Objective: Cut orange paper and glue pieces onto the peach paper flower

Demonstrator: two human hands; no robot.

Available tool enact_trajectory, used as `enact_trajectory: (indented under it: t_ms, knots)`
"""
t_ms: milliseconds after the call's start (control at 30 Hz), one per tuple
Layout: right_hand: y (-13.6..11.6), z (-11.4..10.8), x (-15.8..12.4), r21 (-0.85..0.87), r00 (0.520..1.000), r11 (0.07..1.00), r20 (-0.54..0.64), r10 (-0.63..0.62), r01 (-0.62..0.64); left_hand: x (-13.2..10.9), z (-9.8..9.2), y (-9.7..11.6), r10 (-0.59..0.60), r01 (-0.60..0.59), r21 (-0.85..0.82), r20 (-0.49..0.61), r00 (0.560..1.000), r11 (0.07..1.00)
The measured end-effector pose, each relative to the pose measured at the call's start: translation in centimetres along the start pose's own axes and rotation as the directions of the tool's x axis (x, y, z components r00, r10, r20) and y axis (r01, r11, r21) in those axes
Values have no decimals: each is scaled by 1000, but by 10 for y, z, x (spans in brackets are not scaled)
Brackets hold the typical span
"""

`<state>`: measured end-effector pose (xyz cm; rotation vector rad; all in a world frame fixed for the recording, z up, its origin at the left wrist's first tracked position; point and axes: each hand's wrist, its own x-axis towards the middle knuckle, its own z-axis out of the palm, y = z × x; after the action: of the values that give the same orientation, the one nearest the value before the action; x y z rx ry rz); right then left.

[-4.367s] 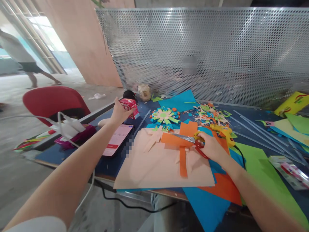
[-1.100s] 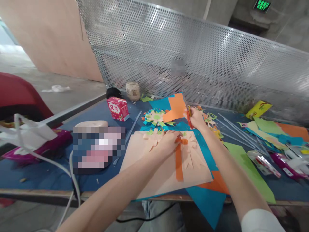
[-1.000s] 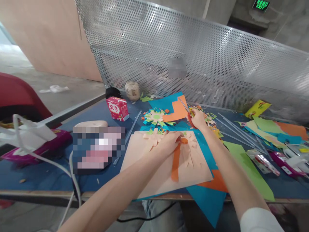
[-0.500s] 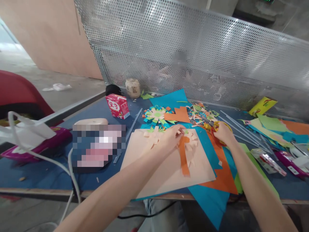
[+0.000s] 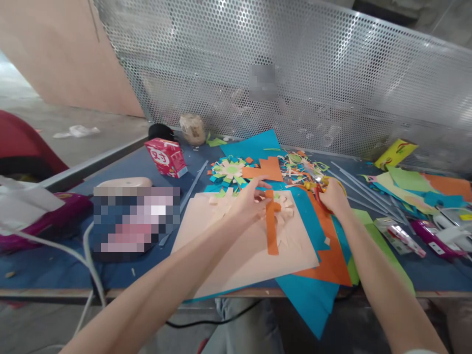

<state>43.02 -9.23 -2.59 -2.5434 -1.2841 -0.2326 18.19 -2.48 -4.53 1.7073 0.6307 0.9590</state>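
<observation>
My left hand (image 5: 254, 199) is over the pale paper sheet (image 5: 228, 246), fingers curled at the upper end of an orange paper strip (image 5: 272, 231); its fingertips appear to pinch the strip's edge. Small pale cut pieces (image 5: 285, 214) lie beside and partly behind the strip, with a small orange piece among them. My right hand (image 5: 334, 196) is closed round the red and yellow handles of scissors (image 5: 320, 189). Their blades point away and to the left, toward a heap of paper scraps (image 5: 300, 164). A layered paper flower (image 5: 231, 171) lies beyond my left hand.
Blue and orange sheets (image 5: 328, 260) lie under the pale sheet and overhang the front edge. A red box (image 5: 166, 157) and jar (image 5: 192, 129) stand back left. More coloured paper (image 5: 413, 182) and a yellow box (image 5: 396, 153) are right. Perforated metal (image 5: 221, 64) closes the back.
My left hand has shifted from above the orange strip to its upper left side. The strip now stands straighter, apart from the small orange piece. My right hand keeps the scissors. The view has shifted slightly.
</observation>
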Motion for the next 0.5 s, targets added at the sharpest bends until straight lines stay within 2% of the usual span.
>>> enact_trajectory:
  t_ms: [100,167,400,500]
  knots:
    - [-8,0,-5,-140,998,990,50,42,-35,0,-1,-3,5,-5,-17,-7,1000,1000]
    - [-10,-1,-6,-160,995,985,59,81,-70,1,-2,-2,-8,7,-38,-22,1000,999]
    - [-2,-3,-3,-99,988,983,-22,151,-152,2,-3,4,-86,77,-185,-40,996,980]
    - [-1,-4,-2,-11,992,993,-56,113,-114,3,-3,3,-106,94,-233,-39,994,968]
